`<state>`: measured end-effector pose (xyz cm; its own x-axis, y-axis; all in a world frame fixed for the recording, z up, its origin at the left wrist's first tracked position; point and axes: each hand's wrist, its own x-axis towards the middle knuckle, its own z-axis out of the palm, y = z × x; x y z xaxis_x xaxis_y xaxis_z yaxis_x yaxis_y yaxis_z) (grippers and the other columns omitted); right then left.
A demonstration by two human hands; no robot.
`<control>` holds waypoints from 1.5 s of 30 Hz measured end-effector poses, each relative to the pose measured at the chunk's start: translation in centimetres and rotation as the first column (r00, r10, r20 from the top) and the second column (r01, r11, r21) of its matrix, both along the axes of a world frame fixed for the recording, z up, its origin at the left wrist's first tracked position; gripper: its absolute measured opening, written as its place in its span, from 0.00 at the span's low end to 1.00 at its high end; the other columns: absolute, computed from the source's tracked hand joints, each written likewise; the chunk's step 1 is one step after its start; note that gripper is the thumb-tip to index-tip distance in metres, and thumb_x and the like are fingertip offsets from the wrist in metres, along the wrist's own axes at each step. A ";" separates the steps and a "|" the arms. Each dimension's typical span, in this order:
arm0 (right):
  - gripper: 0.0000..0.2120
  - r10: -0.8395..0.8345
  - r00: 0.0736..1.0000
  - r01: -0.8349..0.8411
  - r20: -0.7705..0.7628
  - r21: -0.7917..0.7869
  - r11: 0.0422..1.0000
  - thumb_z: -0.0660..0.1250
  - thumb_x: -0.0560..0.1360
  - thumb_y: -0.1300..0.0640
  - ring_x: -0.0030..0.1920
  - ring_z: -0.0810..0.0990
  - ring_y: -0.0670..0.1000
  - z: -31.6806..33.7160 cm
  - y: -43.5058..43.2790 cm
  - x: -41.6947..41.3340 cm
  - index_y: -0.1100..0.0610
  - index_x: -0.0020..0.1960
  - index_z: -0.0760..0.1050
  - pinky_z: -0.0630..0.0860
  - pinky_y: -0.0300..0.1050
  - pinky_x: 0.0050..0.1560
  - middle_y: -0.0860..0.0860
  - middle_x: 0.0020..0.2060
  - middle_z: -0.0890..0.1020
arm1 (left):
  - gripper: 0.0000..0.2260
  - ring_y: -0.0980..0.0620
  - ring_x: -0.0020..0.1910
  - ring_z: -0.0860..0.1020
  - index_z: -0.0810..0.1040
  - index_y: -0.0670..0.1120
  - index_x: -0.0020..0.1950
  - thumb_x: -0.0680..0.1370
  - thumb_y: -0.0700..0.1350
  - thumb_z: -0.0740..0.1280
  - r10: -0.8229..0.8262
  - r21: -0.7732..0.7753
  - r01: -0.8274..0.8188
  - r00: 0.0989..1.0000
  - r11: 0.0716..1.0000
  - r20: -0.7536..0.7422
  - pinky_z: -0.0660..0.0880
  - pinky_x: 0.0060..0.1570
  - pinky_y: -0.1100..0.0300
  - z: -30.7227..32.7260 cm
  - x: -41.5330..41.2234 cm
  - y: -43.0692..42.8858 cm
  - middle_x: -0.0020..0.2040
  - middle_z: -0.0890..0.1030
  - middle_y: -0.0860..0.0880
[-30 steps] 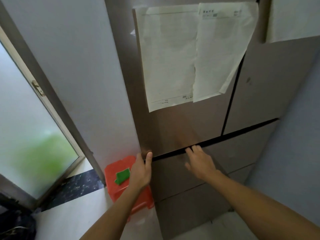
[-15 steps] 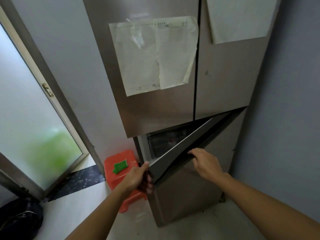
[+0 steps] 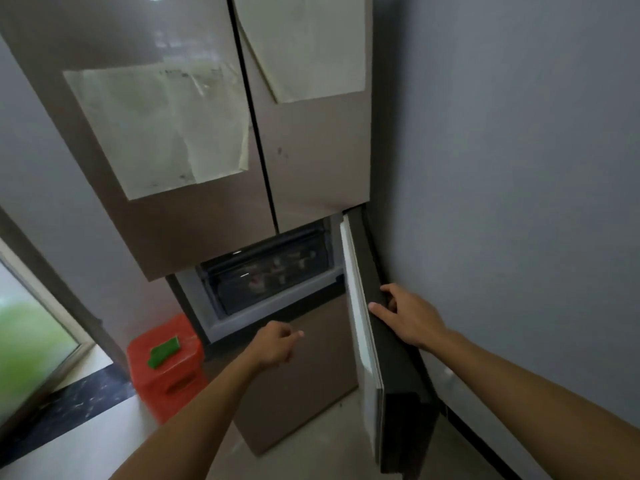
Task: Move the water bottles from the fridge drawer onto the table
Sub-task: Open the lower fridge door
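My right grip [image 3: 408, 317] clasped the dark top edge of the lower fridge door with white inner lining [image 3: 360, 341], which stood open to the right, near the grey wall [image 3: 519, 168]. My left grip [image 3: 277, 344] hung in the air before the fridge, fingers loosely curled, holding nothing. In the opened compartment sat the dark transparent fridge drawer [image 3: 273, 278]. Behind its front I saw only blurred pale shapes [image 3: 277, 266], and I could not tell if these were the water bottles.

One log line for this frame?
fridge door open | right hand grips door top | left hand free before drawer | drawer not yet pulled
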<state>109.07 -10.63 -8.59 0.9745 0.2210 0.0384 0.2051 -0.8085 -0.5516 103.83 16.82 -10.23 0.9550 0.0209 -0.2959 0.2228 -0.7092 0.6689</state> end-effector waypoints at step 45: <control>0.23 0.138 0.900 -0.037 0.412 -0.244 0.969 0.59 0.75 0.40 0.51 0.77 0.51 -0.3 -27.6 19.6 0.53 0.63 0.74 0.75 0.46 0.52 0.50 0.54 0.79 | 0.23 0.48 0.73 0.63 0.62 0.51 0.74 0.80 0.53 0.60 -0.214 0.462 -0.001 0.886 0.887 0.412 0.63 0.70 0.51 -1.2 24.7 -31.2 0.76 0.62 0.48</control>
<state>128.63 -38.26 -8.86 0.8525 0.3569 0.3819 0.4540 -0.8676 -0.2027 128.57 -14.37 -11.39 0.9832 -0.0644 0.1705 -0.1125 -0.9504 0.2899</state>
